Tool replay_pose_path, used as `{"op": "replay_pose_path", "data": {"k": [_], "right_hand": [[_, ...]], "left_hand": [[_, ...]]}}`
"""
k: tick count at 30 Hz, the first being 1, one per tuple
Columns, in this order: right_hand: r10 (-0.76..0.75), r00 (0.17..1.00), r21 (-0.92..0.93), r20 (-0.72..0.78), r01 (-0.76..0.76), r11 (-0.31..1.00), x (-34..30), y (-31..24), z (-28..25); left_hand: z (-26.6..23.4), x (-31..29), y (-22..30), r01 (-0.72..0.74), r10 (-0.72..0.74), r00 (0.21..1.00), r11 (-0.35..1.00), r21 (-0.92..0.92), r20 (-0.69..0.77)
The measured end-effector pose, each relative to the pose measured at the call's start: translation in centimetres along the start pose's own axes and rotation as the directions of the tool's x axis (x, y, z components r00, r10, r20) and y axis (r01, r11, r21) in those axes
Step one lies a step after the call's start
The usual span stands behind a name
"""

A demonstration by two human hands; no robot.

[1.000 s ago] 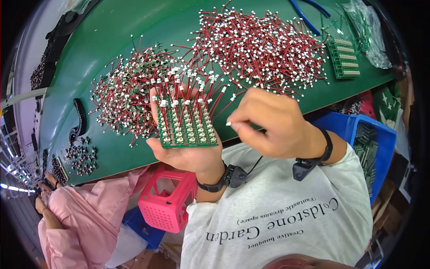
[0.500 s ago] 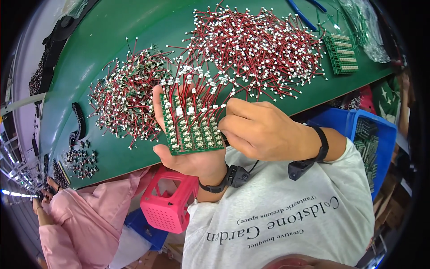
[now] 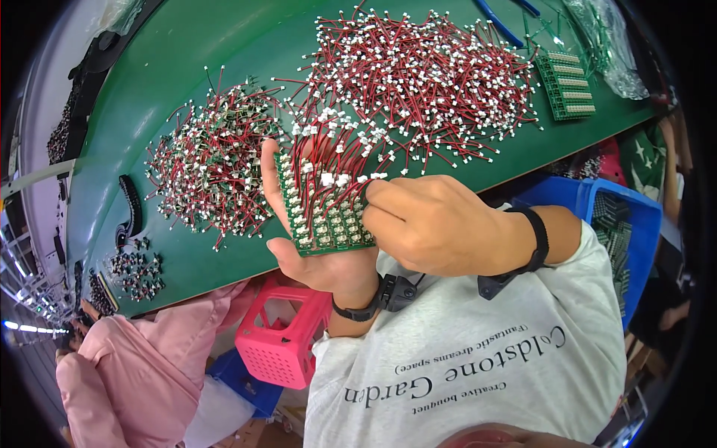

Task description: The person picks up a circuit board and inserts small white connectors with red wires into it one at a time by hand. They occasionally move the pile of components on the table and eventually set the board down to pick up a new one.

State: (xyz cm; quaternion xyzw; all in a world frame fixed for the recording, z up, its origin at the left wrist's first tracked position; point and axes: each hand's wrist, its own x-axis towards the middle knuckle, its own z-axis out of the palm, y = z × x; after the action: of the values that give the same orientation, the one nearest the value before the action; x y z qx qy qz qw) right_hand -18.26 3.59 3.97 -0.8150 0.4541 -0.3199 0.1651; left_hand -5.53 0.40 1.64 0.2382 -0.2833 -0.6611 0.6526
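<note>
My left hand [image 3: 328,270] holds a green circuit board panel [image 3: 332,233] from beneath, thumb at its near left corner and fingers along its left and far edges. Rows of small white sockets cover the panel. Red wires with white connectors [image 3: 340,179] stand up from its far part, while the near rows carry bare sockets. My right hand [image 3: 444,224] is closed in a pinch at the panel's right edge. A white connector shows beside its fingertips, but what they grip is hidden behind the fingers.
A large heap of red wires with white connectors [image 3: 426,82] lies on the green table [image 3: 187,45]. A second wire heap [image 3: 209,160] is at left, with small black parts [image 3: 136,272] nearby. Stacked green boards [image 3: 567,86] lie far right. Below are a blue bin [image 3: 644,224] and pink stool [image 3: 276,366].
My left hand and the panel have shifted slightly to the right. The right hand has tilted and moved a little closer over the panel's right edge, still pinched.
</note>
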Motion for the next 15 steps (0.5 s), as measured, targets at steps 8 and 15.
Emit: {"op": "replay_pose_path", "data": {"k": [8,15], "right_hand": [[-0.022,0.998,-0.134,0.055,0.029,0.990,-0.1,-0.4,0.1],[0.042,0.998,-0.078,0.045,-0.038,0.996,-0.1,0.0,0.1]], "left_hand": [[0.5,0.0,0.1,0.015,-0.012,0.999,0.998,0.064,-0.041],[-1.1,-0.1,-0.5,-0.001,0.011,0.998,0.989,-0.151,0.062]]}}
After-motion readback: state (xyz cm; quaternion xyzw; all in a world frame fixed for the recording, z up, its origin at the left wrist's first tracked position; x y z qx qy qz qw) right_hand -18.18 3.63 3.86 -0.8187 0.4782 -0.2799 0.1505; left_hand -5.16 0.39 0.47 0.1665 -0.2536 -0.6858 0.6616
